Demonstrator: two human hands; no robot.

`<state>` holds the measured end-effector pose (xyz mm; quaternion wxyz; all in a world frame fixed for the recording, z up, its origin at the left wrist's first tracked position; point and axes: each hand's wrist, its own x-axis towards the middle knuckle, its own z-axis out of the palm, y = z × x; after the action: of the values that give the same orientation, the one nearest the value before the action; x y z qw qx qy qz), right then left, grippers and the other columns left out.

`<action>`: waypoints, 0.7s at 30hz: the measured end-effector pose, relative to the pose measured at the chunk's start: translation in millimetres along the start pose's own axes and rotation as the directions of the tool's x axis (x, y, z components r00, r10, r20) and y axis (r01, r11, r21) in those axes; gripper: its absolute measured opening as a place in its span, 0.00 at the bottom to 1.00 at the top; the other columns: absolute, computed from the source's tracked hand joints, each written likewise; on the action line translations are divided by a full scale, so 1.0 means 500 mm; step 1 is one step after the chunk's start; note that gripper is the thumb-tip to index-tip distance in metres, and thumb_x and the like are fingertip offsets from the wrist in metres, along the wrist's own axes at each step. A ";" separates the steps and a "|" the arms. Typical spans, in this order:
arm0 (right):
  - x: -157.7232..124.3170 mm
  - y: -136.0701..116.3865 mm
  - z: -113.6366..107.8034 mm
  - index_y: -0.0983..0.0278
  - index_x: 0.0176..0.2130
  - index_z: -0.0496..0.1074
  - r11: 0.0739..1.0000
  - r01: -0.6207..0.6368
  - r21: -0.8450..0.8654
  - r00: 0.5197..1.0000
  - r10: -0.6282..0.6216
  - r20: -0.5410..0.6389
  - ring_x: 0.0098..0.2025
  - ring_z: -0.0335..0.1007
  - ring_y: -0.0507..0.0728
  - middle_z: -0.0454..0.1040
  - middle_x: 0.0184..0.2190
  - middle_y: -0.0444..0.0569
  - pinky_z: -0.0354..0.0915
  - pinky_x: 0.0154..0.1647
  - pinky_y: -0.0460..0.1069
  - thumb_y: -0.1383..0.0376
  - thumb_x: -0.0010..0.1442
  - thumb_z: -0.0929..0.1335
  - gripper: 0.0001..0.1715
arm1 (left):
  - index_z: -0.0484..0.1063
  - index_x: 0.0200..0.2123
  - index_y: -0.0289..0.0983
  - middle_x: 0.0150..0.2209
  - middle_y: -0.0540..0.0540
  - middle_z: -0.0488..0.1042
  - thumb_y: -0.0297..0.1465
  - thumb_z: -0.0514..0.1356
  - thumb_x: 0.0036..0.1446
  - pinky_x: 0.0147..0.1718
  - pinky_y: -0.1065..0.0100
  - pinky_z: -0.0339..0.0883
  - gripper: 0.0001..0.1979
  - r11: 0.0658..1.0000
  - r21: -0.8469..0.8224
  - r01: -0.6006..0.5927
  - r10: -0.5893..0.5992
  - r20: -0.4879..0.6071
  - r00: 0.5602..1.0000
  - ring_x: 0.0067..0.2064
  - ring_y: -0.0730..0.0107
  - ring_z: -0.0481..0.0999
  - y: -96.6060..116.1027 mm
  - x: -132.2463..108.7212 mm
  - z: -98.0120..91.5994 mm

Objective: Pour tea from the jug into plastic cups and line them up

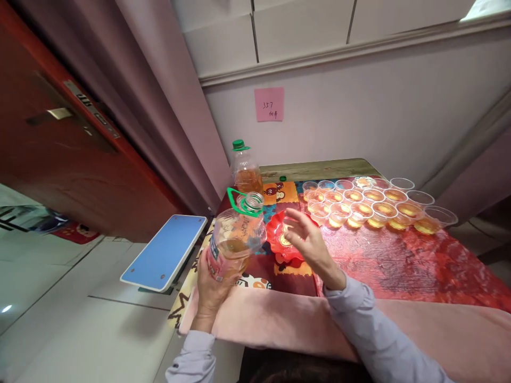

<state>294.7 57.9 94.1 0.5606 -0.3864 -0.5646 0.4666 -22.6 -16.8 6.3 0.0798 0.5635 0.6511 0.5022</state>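
Note:
My left hand [213, 284] is wrapped round the lower side of a large clear plastic bottle [235, 242]. It has a pink label, a green carry ring at its neck and no cap; amber liquid lies in its lower part. Above a red scalloped dish [275, 229], my right hand [307, 239] hovers with fingers apart and slightly bent, holding nothing. To the right, several clear plastic cups [373, 197] stand packed in rows, many with yellow-amber liquid in them.
A second bottle [248, 173] with a green cap stands behind. A loose green cap [283, 178] lies near the wall. The patterned tablecloth [379, 260] has a pink cloth [287, 314] along its front edge. A blue-topped stool [165, 252] stands left, near a red door [80, 138].

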 end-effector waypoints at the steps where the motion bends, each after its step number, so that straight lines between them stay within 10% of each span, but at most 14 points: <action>1: -0.006 0.000 0.027 0.57 0.70 0.70 0.999 -0.012 0.031 0.999 0.010 0.048 0.69 0.75 0.72 0.73 0.70 0.63 0.73 0.68 0.68 0.35 0.59 0.78 0.52 | 0.59 0.76 0.40 0.72 0.28 0.67 0.59 0.79 0.42 0.71 0.42 0.65 0.64 1.000 0.006 -0.016 0.015 0.023 1.000 0.73 0.37 0.70 0.009 0.001 -0.003; 5: -0.020 -0.001 0.089 0.57 0.70 0.69 0.997 0.002 0.081 0.987 -0.015 0.161 0.71 0.71 0.73 0.72 0.70 0.62 0.69 0.71 0.70 0.34 0.51 0.81 0.59 | 0.59 0.76 0.41 0.74 0.28 0.65 0.55 0.82 0.39 0.73 0.36 0.60 0.66 0.996 0.061 -0.061 0.058 0.062 0.996 0.75 0.32 0.65 0.042 0.004 -0.011; 10: -0.012 -0.002 0.084 0.58 0.58 0.76 0.996 -0.018 0.088 0.996 0.010 0.092 0.57 0.81 0.68 0.82 0.56 0.57 0.77 0.61 0.65 0.38 0.59 0.78 0.39 | 0.55 0.79 0.43 0.77 0.26 0.59 0.65 0.78 0.34 0.70 0.36 0.65 0.74 0.967 -0.238 0.086 -0.072 0.063 0.995 0.76 0.29 0.63 0.050 0.005 -0.004; 15: -0.008 0.014 0.076 0.60 0.50 0.77 0.993 -0.075 0.092 0.997 0.073 0.017 0.53 0.82 0.67 0.84 0.51 0.56 0.79 0.57 0.64 0.40 0.58 0.78 0.33 | 0.72 0.67 0.39 0.65 0.31 0.77 0.61 0.67 0.58 0.63 0.44 0.75 0.43 0.685 -0.583 0.437 -0.581 -0.077 0.810 0.65 0.43 0.79 0.026 0.022 0.017; 21: -0.018 0.010 0.072 0.58 0.56 0.77 0.967 -0.185 0.178 0.983 0.182 0.032 0.59 0.81 0.69 0.82 0.57 0.57 0.81 0.54 0.62 0.39 0.64 0.75 0.33 | 0.84 0.47 0.40 0.50 0.39 0.87 0.49 0.76 0.45 0.62 0.45 0.76 0.28 0.520 -0.659 0.543 -0.635 0.127 0.762 0.59 0.43 0.83 0.017 0.029 0.047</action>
<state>258.9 46.9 89.3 0.5434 -0.3811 -0.4863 0.5684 -6.2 7.2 7.8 0.3967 0.2087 0.5844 0.6764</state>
